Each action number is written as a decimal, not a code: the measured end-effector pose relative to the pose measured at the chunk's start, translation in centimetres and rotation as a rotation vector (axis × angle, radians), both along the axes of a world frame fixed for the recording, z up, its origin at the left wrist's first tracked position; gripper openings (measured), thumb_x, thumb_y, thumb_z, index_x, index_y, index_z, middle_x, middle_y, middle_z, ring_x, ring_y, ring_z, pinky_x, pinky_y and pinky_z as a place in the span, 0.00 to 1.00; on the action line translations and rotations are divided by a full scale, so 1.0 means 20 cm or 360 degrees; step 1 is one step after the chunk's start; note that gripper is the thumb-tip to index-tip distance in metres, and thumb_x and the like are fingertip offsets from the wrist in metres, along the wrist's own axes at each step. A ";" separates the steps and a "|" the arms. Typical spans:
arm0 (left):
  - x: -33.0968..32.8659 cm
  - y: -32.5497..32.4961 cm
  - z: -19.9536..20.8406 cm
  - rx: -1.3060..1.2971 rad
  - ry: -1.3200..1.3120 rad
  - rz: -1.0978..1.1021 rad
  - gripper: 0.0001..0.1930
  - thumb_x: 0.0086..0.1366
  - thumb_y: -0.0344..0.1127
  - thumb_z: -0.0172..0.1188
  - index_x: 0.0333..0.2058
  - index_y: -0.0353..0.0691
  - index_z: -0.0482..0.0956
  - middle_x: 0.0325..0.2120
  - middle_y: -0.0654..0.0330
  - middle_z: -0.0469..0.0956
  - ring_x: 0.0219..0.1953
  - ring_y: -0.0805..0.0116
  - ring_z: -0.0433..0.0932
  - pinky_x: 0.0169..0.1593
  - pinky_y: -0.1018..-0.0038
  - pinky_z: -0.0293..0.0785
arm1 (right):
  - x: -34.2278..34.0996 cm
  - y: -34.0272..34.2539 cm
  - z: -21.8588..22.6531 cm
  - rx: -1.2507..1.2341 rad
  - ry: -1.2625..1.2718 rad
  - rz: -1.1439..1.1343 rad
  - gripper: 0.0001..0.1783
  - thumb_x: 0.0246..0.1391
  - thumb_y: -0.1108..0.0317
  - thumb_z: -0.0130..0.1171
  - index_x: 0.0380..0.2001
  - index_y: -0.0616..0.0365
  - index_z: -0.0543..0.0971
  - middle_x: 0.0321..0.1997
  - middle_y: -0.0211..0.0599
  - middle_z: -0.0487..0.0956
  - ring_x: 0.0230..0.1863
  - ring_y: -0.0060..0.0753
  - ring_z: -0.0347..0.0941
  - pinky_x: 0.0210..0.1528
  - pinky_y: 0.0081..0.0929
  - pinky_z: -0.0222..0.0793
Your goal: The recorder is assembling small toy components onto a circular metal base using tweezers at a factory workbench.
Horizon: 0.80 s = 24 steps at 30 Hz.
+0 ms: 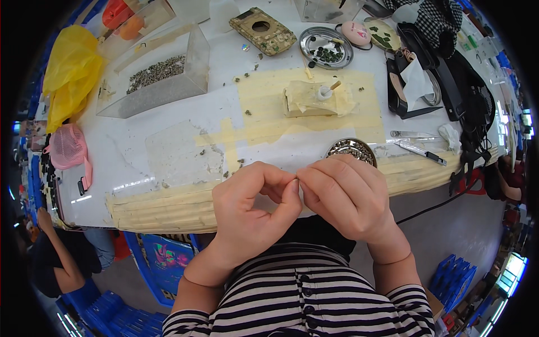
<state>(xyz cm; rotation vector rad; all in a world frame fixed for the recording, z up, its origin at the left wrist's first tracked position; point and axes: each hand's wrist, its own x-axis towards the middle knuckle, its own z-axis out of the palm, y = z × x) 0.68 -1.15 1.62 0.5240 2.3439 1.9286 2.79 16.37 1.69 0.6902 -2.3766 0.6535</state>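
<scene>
Above the table's near edge, my left hand (251, 209) and my right hand (349, 197) meet at the fingertips. Thumb and forefinger of each are pinched together. Whatever lies between them is too small or too hidden to name. Just beyond my right hand stands a round metal dish (352, 145) holding many small brownish pieces, partly covered by that hand. Farther off, a small block wrapped in cream tape (297, 106) carries a little white cup (324, 93) with a stick in it.
Far left is a clear plastic bin (193, 78) of tiny parts, beside a yellow bag (70, 73) and a pink mesh pouch (68, 147). At the back lie a camouflage toy tank hull (241, 23) and a metal plate (304, 51) of green pieces. To the right are tweezers (412, 134) and a craft knife (421, 151).
</scene>
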 end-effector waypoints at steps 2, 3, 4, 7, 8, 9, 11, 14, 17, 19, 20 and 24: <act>0.00 0.01 0.00 0.0037 -0.0048 0.0001 0.03 0.56 0.22 0.64 0.27 0.34 0.78 0.22 0.62 0.80 0.23 0.78 0.78 0.29 0.81 0.74 | 0.00 -0.02 -0.02 -0.0054 0.0042 -0.0036 0.13 0.41 0.71 0.65 0.33 0.63 0.79 0.31 0.35 0.76 0.29 0.33 0.76 0.28 0.25 0.73; 0.00 0.01 -0.01 0.0054 -0.0067 0.0013 0.03 0.56 0.22 0.64 0.27 0.34 0.78 0.21 0.62 0.80 0.23 0.78 0.78 0.29 0.81 0.74 | 0.00 -0.02 -0.02 -0.0069 0.0037 -0.0051 0.13 0.41 0.71 0.65 0.33 0.63 0.79 0.31 0.35 0.76 0.29 0.33 0.76 0.28 0.25 0.73; 0.01 0.01 -0.01 0.0071 -0.0086 0.0024 0.03 0.57 0.22 0.64 0.27 0.34 0.78 0.21 0.62 0.80 0.23 0.78 0.78 0.29 0.81 0.74 | 0.01 -0.03 -0.02 -0.0084 0.0031 -0.0065 0.13 0.41 0.71 0.66 0.33 0.63 0.79 0.30 0.35 0.76 0.29 0.33 0.76 0.28 0.25 0.73; 0.01 0.01 -0.02 0.0112 -0.0129 0.0038 0.03 0.57 0.23 0.64 0.27 0.33 0.78 0.21 0.62 0.80 0.23 0.79 0.77 0.29 0.82 0.74 | 0.02 -0.05 -0.02 -0.0098 0.0062 -0.0120 0.13 0.40 0.73 0.66 0.32 0.63 0.79 0.29 0.35 0.76 0.28 0.33 0.76 0.27 0.25 0.72; 0.01 0.01 -0.02 0.0123 -0.0141 0.0040 0.03 0.57 0.23 0.64 0.28 0.33 0.78 0.21 0.62 0.80 0.23 0.79 0.77 0.29 0.82 0.74 | 0.02 -0.05 -0.02 -0.0097 0.0080 -0.0141 0.13 0.39 0.74 0.67 0.32 0.63 0.79 0.29 0.35 0.76 0.27 0.33 0.75 0.26 0.25 0.72; 0.01 0.01 -0.02 0.0179 -0.0222 -0.0006 0.03 0.58 0.23 0.64 0.28 0.33 0.78 0.22 0.62 0.80 0.24 0.79 0.77 0.30 0.82 0.74 | 0.02 -0.05 -0.02 -0.0177 0.0006 -0.0126 0.12 0.39 0.74 0.67 0.31 0.63 0.79 0.29 0.35 0.75 0.27 0.33 0.75 0.26 0.25 0.72; 0.02 -0.01 -0.02 0.0291 -0.0384 -0.0099 0.02 0.59 0.22 0.63 0.29 0.33 0.78 0.24 0.62 0.80 0.25 0.80 0.78 0.31 0.82 0.74 | 0.01 -0.04 0.00 -0.0335 -0.0142 -0.0097 0.12 0.37 0.76 0.67 0.30 0.63 0.78 0.28 0.35 0.75 0.26 0.33 0.74 0.25 0.26 0.71; 0.02 -0.02 0.02 0.0429 -0.0655 -0.0082 0.01 0.62 0.23 0.61 0.32 0.32 0.78 0.27 0.61 0.81 0.29 0.79 0.78 0.34 0.83 0.75 | 0.00 -0.04 -0.01 -0.0355 -0.0091 -0.0125 0.13 0.34 0.79 0.67 0.28 0.61 0.78 0.26 0.34 0.74 0.24 0.33 0.72 0.24 0.26 0.70; 0.01 -0.05 0.03 0.0579 -0.0713 -0.0077 0.02 0.65 0.23 0.59 0.36 0.31 0.77 0.30 0.59 0.82 0.32 0.78 0.79 0.37 0.82 0.76 | 0.01 -0.03 -0.01 -0.0206 -0.0074 -0.0147 0.12 0.35 0.77 0.66 0.29 0.60 0.78 0.27 0.33 0.73 0.27 0.33 0.72 0.28 0.27 0.69; 0.00 -0.06 0.02 0.0630 -0.0713 -0.0087 0.03 0.66 0.24 0.58 0.37 0.31 0.77 0.30 0.58 0.82 0.32 0.78 0.80 0.37 0.82 0.77 | 0.02 -0.03 0.01 -0.0022 -0.0141 -0.0144 0.11 0.36 0.76 0.65 0.29 0.59 0.78 0.28 0.32 0.73 0.29 0.32 0.71 0.32 0.28 0.68; -0.01 -0.07 0.02 0.0656 -0.0714 -0.0092 0.04 0.67 0.25 0.58 0.38 0.31 0.77 0.30 0.57 0.82 0.32 0.78 0.80 0.37 0.81 0.78 | 0.02 -0.03 0.02 0.0071 -0.0174 -0.0143 0.11 0.37 0.75 0.65 0.29 0.59 0.78 0.28 0.31 0.72 0.30 0.32 0.70 0.33 0.29 0.67; -0.02 -0.07 0.02 0.0686 -0.0720 -0.0112 0.04 0.67 0.27 0.58 0.37 0.31 0.77 0.30 0.57 0.82 0.32 0.77 0.80 0.37 0.81 0.78 | 0.02 -0.03 0.00 0.0127 -0.0292 -0.0087 0.10 0.38 0.72 0.64 0.29 0.58 0.79 0.29 0.30 0.72 0.32 0.33 0.69 0.37 0.29 0.65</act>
